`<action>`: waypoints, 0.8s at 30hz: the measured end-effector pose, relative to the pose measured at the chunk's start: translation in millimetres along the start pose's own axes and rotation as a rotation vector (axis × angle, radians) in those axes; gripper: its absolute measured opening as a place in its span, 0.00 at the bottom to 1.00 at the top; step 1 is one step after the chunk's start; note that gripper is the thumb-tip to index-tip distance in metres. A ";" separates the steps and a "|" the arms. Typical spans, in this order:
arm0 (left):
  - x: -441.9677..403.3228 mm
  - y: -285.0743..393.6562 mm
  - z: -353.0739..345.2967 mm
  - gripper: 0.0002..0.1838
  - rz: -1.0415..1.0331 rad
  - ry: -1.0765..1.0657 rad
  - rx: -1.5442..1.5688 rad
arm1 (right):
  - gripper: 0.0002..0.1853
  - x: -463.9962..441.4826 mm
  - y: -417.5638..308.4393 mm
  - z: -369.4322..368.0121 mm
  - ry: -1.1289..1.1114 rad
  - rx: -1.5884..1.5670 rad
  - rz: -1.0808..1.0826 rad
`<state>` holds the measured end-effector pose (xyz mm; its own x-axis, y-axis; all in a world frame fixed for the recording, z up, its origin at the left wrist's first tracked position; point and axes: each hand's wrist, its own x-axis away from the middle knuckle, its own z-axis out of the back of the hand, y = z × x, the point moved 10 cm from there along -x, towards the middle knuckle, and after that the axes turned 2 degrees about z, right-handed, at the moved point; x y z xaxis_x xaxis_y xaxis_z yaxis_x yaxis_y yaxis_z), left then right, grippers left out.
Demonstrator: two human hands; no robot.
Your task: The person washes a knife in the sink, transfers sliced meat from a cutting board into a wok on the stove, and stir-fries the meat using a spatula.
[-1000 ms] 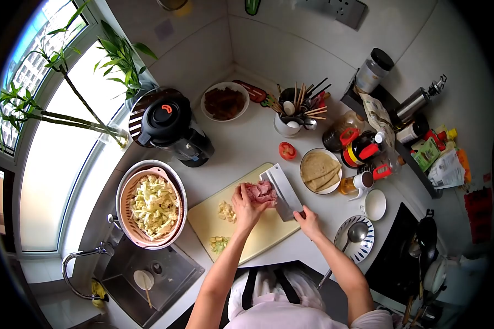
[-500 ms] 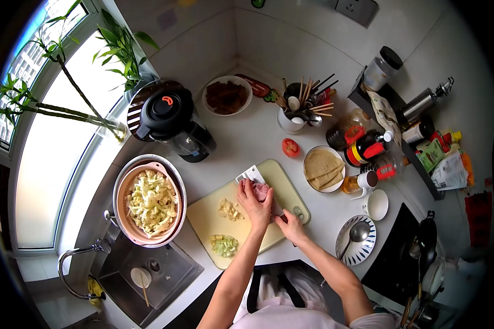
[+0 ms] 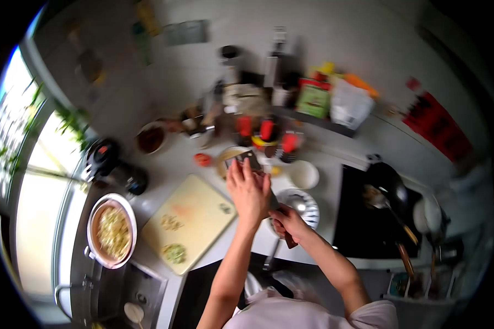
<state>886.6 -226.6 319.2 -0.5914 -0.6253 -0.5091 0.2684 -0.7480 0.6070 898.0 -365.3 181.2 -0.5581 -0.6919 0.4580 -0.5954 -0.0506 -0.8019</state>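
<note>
My right hand [image 3: 289, 223] is wrapped around the brown handle of a cleaver [image 3: 273, 202], which is lifted off the cutting board and angled away from me. My left hand [image 3: 248, 192] lies over the blade, pressing pink raw meat against it; the fingers hide most of the meat. Below the hands are a plate of folded flatbreads [image 3: 223, 163] and a blue-patterned plate [image 3: 311, 213] with a ladle. To the left, the cutting board [image 3: 203, 219] bears chopped pale pieces [image 3: 171, 222] and chopped green pieces [image 3: 174, 253].
A black wok [image 3: 387, 178] with a spatula sits on the dark stove [image 3: 348, 219] at the right. Beyond my hands stand red-capped bottles [image 3: 267, 130] and a white bowl [image 3: 304, 174]. At left are a bowl of cut cauliflower [image 3: 114, 233], a sink [image 3: 153, 285] and a black kettle [image 3: 103, 156].
My view has swung right toward the stove, and the frame is blurred. Both hands have carried the cleaver and the meat off the cutting board to the right, over the plates.
</note>
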 end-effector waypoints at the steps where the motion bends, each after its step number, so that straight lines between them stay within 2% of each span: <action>1: 5.2 34.5 -14.9 0.33 -0.041 -0.048 0.065 | 0.08 24.5 -15.7 27.5 0.051 0.004 0.041; 6: 61.9 208.6 -107.5 0.29 -0.307 -0.286 0.483 | 0.07 156.2 -79.7 191.1 0.335 0.109 0.158; 8: 98.8 267.1 -150.9 0.30 -0.423 -0.396 0.554 | 0.07 201.0 -92.8 254.5 0.435 0.147 0.131; 12: 174.5 337.9 -254.8 0.36 -0.458 -0.659 0.547 | 0.09 263.0 -104.5 370.8 0.585 0.298 0.082; 13: 191.6 344.9 -288.2 0.36 -0.478 -0.729 0.718 | 0.09 258.6 -97.1 385.2 0.597 0.315 0.068; 14: 207.1 346.0 -306.8 0.34 -0.379 -0.826 0.731 | 0.09 262.6 -85.8 396.0 0.624 0.326 0.051; 16: 228.2 360.6 -321.2 0.33 -0.447 -0.835 0.522 | 0.08 274.6 -79.6 418.3 0.673 0.432 -0.005; 18: 244.5 362.1 -339.5 0.29 -0.368 -0.974 0.507 | 0.09 283.0 -74.0 434.3 0.711 0.431 -0.040; 20: 251.9 359.6 -337.5 0.19 -0.404 -0.916 0.426 | 0.09 286.1 -81.3 443.3 0.737 0.598 -0.050; 22: 262.6 353.1 -346.6 0.16 -0.437 -0.938 0.312 | 0.10 291.5 -92.4 447.0 0.770 0.676 -0.003; 24: 279.1 347.1 -349.3 0.14 -0.452 -1.144 0.182 | 0.11 299.6 -106.8 447.7 0.847 0.813 0.020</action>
<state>1080.3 -738.4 174.7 -0.9506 0.3014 0.0744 -0.1869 -0.7468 0.6383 1053.1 -889.6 232.2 -0.9520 -0.0133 0.3059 -0.2089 -0.7022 -0.6807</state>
